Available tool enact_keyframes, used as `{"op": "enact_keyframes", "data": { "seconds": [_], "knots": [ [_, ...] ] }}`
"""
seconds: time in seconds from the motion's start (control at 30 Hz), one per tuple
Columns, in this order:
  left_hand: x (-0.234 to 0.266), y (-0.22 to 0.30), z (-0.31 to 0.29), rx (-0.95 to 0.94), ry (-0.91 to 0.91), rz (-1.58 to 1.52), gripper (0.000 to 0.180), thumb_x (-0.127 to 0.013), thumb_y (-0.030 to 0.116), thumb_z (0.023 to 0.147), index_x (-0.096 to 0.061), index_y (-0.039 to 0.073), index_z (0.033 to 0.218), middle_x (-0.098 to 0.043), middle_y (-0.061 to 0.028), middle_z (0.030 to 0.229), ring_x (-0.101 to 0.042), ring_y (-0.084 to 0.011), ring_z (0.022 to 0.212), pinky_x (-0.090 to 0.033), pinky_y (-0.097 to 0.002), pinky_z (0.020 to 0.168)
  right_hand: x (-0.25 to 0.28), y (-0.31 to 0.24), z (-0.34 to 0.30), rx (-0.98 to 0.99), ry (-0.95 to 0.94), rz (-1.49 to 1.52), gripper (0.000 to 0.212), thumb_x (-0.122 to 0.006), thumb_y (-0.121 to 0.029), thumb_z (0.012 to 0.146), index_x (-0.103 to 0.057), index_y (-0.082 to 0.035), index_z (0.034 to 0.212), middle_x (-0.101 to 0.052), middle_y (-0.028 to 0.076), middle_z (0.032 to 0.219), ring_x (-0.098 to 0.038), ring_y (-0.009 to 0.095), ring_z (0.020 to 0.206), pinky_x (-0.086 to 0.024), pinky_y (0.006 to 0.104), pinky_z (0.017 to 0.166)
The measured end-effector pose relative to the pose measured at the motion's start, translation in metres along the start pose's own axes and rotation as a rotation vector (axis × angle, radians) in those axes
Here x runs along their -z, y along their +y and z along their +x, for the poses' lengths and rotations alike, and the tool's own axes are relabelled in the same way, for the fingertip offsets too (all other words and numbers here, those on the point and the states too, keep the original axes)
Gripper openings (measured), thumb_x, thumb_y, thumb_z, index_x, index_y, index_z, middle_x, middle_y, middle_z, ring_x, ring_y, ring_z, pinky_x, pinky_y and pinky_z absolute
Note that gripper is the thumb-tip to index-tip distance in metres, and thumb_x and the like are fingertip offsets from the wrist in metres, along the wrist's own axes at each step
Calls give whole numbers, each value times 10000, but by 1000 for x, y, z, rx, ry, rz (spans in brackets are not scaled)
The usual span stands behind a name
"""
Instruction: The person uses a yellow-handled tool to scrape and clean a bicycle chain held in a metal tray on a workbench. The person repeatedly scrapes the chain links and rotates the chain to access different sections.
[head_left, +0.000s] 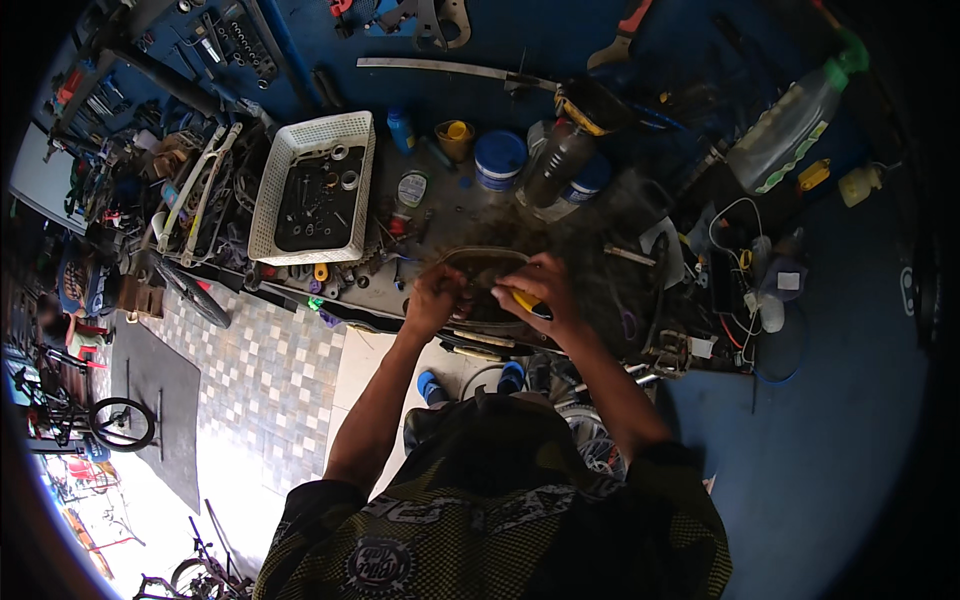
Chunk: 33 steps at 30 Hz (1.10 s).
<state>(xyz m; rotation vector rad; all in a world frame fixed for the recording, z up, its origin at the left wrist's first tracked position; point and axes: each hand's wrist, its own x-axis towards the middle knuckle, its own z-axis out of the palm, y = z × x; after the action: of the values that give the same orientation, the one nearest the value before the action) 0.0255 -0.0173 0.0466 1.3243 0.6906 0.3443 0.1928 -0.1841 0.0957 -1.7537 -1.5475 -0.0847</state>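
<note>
Both hands are over an oval, dirty shallow pan point(480, 252) at the front edge of the workbench. My right hand point(556, 296) is closed round a tool with a yellow-and-black handle point(528, 300); its working end is too dark to make out. On the pan's left side, my left hand point(434, 302) has its fingers curled together, and what they pinch, if anything, is hidden. Between the hands a small dark part point(487, 280) shows dimly inside the pan.
A white plastic basket point(256, 225) of loose metal parts sits left. Behind the pan stand a blue-lidded tub point(500, 158), a dark bottle point(560, 165) and a small labelled bottle point(411, 187). Cables point(740, 300) and clutter lie right; a bicycle wheel point(592, 440) is below the bench.
</note>
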Motion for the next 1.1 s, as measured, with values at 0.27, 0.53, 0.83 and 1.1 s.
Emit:
{"op": "enact_keyframes", "data": {
  "seconds": [0.27,0.53,0.83,1.1],
  "knots": [
    [-3,-4,0,-35,-13,-188,342,-596,26,1006,-637,-12,1343,-763,-140,1000,-737,-178,761,-623,-321,675,-11,17,-34,-96,-168,-175,157,-828,-304,858,-786,-166,921,-754,-26,852,-627,219,892,-448,403,814],
    [-5,-6,2,-22,22,117,403,-597,6,959,-638,-53,1356,-777,-112,991,-726,-151,804,-606,-298,714,-38,-14,-6,-373,224,354,237,-792,-304,935,-775,-68,935,-670,132,831,-627,281,826,-495,415,739],
    [-15,-1,-6,-144,95,295,335,-545,7,995,-670,-57,1299,-785,-151,1085,-748,-168,874,-596,-304,726,-39,-7,-5,-332,223,279,266,-799,-304,929,-730,-56,865,-652,108,760,-607,269,780,-478,409,713],
    [-9,-29,10,-307,148,292,183,-617,64,982,-660,-4,1145,-795,-134,977,-742,-180,827,-574,-355,689,-53,25,-35,-152,-54,-135,289,-783,-300,905,-733,-167,1157,-725,59,1113,-615,271,1110,-469,441,997]
  ]
}}
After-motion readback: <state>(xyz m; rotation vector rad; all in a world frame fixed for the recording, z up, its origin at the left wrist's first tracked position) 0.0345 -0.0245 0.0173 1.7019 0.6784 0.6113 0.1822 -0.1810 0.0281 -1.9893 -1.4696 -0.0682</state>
